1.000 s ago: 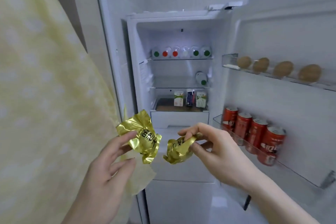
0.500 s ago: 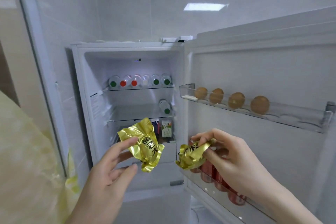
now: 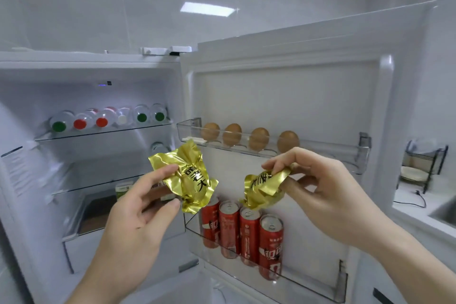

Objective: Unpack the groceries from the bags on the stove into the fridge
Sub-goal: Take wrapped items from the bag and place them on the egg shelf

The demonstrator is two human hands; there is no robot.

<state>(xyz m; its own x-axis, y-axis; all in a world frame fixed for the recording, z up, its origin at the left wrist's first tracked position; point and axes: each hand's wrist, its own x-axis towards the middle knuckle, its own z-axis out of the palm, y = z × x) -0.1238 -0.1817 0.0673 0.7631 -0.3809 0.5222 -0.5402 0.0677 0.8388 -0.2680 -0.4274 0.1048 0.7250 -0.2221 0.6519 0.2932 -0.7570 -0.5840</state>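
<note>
Since the earlier frames our view has swung right and closer to the fridge, so the yellow cloth at the left edge is gone and a counter now shows at far right. Nearest us, our left hand pinches a crinkled gold foil packet between thumb and curled fingers, its black printed characters facing us. Our right hand grips a second packet by its crumpled, shiny edge, fingertips pressed from above and thumb beneath. Both packets hang in the air in front of the open door, apart from each other. Behind the right packet, four red cans with dull metal tops stand upright in a row in the lower clear plastic door bin. Above them, four brown, smooth eggs sit in the upper door tray. Deeper inside, bottles lie on their sides on a glass shelf, round caps of green, red and white toward us. Small cartons show on a lower shelf, partly hidden by our left hand. Farthest right, a dark wire rack stands on the counter.
</note>
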